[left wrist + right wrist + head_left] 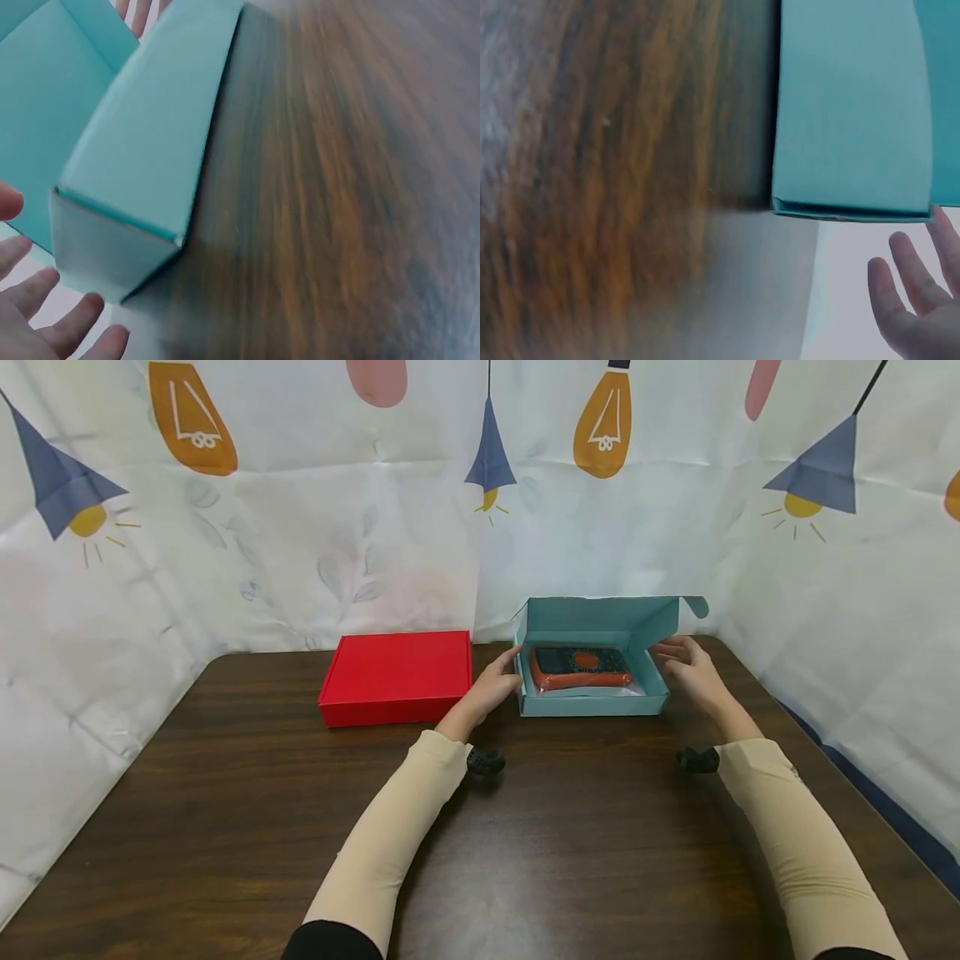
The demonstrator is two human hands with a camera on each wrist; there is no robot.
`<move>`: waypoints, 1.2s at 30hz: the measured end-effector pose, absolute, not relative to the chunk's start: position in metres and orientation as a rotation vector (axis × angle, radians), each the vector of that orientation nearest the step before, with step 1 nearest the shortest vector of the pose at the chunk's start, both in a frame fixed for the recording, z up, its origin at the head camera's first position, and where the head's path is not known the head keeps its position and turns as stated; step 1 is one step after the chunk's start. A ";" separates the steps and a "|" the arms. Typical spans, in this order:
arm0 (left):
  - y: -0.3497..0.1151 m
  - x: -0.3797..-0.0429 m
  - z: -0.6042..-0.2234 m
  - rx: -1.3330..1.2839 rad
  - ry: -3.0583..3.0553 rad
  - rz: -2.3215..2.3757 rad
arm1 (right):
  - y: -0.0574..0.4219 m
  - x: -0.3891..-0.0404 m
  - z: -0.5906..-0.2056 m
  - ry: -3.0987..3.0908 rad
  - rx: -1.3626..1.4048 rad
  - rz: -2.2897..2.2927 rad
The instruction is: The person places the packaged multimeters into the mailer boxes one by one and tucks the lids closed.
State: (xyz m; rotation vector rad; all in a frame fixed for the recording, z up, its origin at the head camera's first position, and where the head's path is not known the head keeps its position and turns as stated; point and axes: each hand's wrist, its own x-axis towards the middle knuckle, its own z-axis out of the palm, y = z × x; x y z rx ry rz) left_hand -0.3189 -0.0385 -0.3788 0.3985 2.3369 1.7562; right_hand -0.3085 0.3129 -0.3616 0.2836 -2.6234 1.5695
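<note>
A teal cardboard box (589,705) stands on the table with its lid (592,612) raised and leaning back. Inside it lies a dark-topped, orange-sided packet (581,680) with a round orange print, partly in clear plastic. My left hand (489,687) is at the box's left side, its index finger extended to the rim. At the right side is my right hand (688,667), fingers near the lid's side flap. Both wrist views show loosely spread fingers beside the box's ends, the left hand (45,322) and the right hand (922,300). Neither grips anything; exact contact is unclear.
A closed red box (401,668) sits left of the teal one, close to my left hand. Both stand near the back of the dark wooden table (225,827). A printed white curtain (300,543) hangs behind and along the sides.
</note>
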 end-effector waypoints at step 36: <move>-0.037 -0.297 -0.383 0.661 2.219 1.953 | 0.338 -0.293 -0.365 -2.474 0.581 1.711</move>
